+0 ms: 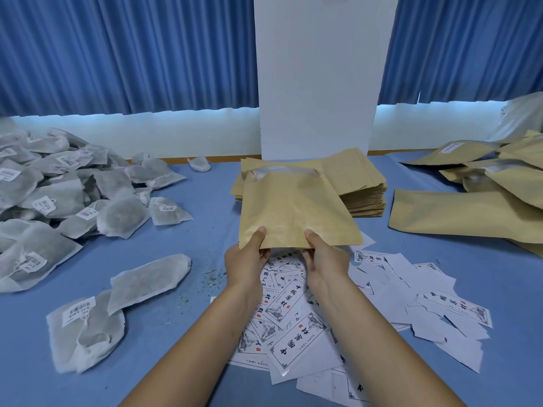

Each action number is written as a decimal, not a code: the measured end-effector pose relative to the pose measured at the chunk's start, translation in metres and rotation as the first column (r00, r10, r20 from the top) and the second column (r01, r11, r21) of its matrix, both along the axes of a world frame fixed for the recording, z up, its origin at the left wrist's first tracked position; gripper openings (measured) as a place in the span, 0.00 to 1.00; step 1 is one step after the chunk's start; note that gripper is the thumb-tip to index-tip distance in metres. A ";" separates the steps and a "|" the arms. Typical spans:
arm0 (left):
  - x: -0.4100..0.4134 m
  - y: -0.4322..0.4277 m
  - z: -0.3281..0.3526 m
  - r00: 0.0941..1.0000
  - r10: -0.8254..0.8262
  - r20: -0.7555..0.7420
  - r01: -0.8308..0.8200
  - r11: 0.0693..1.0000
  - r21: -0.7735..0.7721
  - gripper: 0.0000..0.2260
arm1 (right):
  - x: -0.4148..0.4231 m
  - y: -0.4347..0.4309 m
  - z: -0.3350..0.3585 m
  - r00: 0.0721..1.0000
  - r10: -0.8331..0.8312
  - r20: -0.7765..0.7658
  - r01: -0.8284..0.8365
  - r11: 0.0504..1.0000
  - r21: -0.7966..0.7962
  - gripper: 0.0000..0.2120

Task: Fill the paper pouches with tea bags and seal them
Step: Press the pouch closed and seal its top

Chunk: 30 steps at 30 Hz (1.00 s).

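Pouch: you've got the pouch point(293, 207) up over the bench point(211, 201), long axis running away from you, mouth at the far end.
Mouth: gaping, silver lining showing; contents can't be seen.
Left grip: your left hand point(245, 259) pinches the near edge, thumb on top.
Right grip: your right hand point(323, 259) pinches it likewise.
Tea bags point(58, 186): heaped on your left.
Stack point(364, 186): flat pouches, just behind.

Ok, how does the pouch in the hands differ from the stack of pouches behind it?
The held pouch is lifted off the table, pinched at its near edge by the left hand and right hand; the stack lies flat on the table. The held pouch's far mouth gapes open, showing a silvery lining; the stack's pouches look pressed flat. Both are plain brown paper.
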<state>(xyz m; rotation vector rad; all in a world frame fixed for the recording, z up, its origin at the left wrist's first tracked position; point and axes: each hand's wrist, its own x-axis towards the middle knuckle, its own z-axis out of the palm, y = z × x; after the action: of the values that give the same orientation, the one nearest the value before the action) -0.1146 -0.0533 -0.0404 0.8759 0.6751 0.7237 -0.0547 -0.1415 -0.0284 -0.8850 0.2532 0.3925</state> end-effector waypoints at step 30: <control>-0.002 -0.011 -0.001 0.983 -0.127 -0.130 0.153 0.965 0.211 0.06 | -0.012 0.002 0.001 0.980 0.193 0.038 -0.193 0.981 -0.025 0.17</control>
<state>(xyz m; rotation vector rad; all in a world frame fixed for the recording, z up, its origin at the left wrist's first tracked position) -0.1169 -0.0644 -0.0419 1.1658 0.6356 0.6314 -0.0663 -0.1392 -0.0276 -0.9404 0.1343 0.5523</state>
